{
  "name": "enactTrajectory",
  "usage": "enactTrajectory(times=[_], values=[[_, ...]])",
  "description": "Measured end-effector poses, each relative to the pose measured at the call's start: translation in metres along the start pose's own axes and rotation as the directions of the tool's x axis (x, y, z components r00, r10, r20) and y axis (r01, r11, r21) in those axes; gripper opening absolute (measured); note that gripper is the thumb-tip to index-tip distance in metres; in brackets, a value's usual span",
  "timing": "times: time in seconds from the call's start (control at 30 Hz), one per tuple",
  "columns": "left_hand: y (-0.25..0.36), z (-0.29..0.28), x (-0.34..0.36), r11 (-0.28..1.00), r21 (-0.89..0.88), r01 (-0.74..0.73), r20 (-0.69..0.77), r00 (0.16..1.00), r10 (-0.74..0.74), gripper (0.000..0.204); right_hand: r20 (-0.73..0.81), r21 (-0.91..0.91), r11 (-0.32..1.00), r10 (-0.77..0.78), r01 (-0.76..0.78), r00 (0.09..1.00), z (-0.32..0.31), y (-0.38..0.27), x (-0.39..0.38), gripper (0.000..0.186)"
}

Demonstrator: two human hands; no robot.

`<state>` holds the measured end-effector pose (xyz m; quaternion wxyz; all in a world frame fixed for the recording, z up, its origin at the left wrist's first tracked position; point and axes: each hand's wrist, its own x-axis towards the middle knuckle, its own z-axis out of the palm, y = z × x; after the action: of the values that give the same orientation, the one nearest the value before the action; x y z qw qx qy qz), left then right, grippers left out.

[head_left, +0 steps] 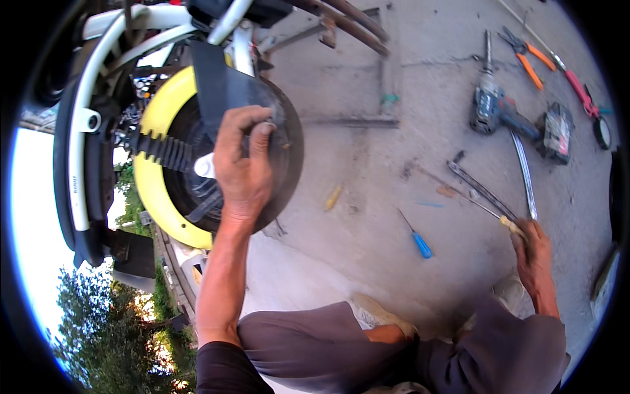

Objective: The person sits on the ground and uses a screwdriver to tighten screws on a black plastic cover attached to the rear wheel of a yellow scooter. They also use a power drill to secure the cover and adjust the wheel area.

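Note:
My left hand (243, 164) rests on a dark round brake disc (289, 157) at a vehicle's wheel hub, fingers curled over a black flat piece (220, 88) at the disc's top. A yellow backing plate (154, 187) shows behind the disc, with a black ribbed rubber boot (161, 150) to its left. My right hand (531, 246) is down on the concrete floor at the right, closed around the yellowish handle of a screwdriver (508, 224), whose thin shaft points up and left. A thin curved metal strip (525, 174) lies just above that hand.
A cordless drill (502, 111) lies on the floor at upper right, with orange-handled pliers (528, 59) and a red-handled tool (577, 88) beyond it. A blue-handled screwdriver (420, 243) lies mid-floor. A white fender (79, 131) curves at the left. My knees (394, 348) fill the bottom.

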<state>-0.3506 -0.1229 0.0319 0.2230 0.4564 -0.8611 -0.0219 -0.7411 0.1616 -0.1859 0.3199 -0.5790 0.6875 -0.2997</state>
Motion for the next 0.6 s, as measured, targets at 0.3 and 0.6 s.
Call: enactTrajectory(times=[0.3, 0.6], values=[[-0.018, -0.002, -0.003, 0.984, -0.177, 0.019, 0.029, 0.999, -0.014, 0.009, -0.212, 0.452, 0.838, -0.231, 0.304, 0.950, -0.021, -0.078, 0.045, 0.035], [-0.007, -0.003, 0.000, 0.975, -0.215, 0.046, 0.033, 0.999, -0.040, 0.010, -0.205, 0.534, 0.769, -0.287, 0.352, 0.936, -0.029, -0.086, 0.054, 0.036]])
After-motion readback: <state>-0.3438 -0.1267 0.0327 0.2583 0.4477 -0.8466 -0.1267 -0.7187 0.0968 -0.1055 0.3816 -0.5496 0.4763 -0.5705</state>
